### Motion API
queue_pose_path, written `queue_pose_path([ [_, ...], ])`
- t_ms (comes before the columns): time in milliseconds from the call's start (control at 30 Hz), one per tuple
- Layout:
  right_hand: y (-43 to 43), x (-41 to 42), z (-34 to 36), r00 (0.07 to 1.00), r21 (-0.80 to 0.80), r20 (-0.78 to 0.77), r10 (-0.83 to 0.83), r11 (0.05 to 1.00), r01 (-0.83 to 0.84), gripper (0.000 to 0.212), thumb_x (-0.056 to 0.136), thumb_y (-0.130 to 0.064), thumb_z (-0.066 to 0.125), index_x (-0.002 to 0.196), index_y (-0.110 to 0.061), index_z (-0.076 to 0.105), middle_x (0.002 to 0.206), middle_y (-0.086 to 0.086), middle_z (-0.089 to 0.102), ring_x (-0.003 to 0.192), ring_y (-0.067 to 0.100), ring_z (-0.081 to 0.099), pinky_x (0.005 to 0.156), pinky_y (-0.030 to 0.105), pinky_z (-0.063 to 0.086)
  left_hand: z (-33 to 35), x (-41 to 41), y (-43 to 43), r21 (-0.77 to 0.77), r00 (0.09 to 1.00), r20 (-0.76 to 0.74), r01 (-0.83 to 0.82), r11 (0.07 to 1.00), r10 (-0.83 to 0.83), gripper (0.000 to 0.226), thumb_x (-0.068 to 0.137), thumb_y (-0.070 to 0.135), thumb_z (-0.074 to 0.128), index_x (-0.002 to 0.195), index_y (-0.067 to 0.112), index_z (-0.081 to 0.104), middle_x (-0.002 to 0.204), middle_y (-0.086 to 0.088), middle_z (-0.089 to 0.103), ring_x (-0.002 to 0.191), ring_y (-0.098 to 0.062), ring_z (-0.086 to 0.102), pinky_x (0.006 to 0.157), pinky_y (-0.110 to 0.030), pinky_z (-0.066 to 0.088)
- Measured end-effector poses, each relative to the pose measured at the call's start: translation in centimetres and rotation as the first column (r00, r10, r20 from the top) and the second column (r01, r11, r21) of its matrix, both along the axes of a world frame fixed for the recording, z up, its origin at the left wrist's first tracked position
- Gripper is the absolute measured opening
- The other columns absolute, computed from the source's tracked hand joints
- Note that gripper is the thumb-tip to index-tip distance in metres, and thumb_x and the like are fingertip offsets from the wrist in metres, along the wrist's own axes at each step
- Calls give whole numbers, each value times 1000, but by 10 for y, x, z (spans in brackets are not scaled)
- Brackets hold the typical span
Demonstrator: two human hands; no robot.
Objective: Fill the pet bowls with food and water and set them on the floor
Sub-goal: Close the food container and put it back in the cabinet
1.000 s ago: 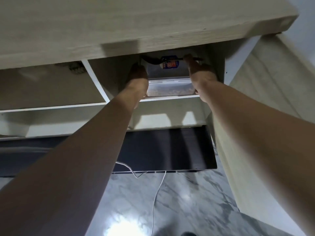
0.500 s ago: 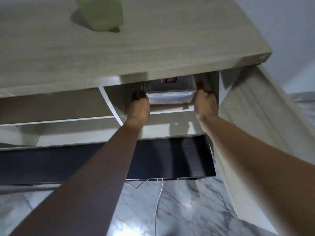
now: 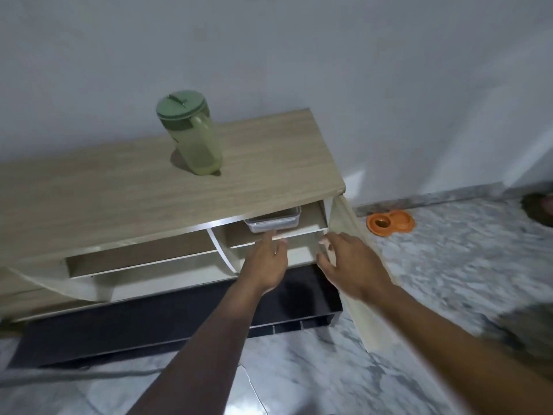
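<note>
A clear plastic food container (image 3: 273,223) rests on the cabinet's upper right shelf, partly under the top board. My left hand (image 3: 265,266) hangs just below it, fingers apart, one fingertip near its front edge. To the right, my right hand (image 3: 348,266) is open and empty. An orange double pet bowl (image 3: 390,225) sits on the floor by the wall, right of the cabinet. A green water jug (image 3: 191,136) with a lid stands on the cabinet top.
The wooden cabinet (image 3: 119,193) has open shelves and a black base. Its open door (image 3: 356,265) slants down beside my right hand. A white cable (image 3: 254,387) lies on the marble floor. A dark object (image 3: 538,208) is at the far right edge.
Both hands have let go of the food container and pulled back from the shelf. The view has risen, so the jug, cabinet top and orange bowl now show.
</note>
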State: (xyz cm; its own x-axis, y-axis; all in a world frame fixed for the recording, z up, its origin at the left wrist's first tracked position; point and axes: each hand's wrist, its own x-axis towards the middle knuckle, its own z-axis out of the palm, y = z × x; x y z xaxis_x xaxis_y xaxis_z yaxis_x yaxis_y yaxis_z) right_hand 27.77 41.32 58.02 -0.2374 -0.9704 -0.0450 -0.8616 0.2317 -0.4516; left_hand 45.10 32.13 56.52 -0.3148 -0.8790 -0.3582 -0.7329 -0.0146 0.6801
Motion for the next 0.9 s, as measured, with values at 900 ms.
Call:
queue_pose_path([
  [900, 202, -76, -64, 631, 326, 627, -456, 890, 319, 39, 98, -57, 42, 125, -36, 61, 126, -12, 60, 113, 9, 54, 84, 27, 44, 16, -146, 148, -252, 719, 376, 686, 682, -584, 48, 90, 48, 71, 127, 20, 65, 137, -3, 55, 130, -24, 49, 107, -38, 43],
])
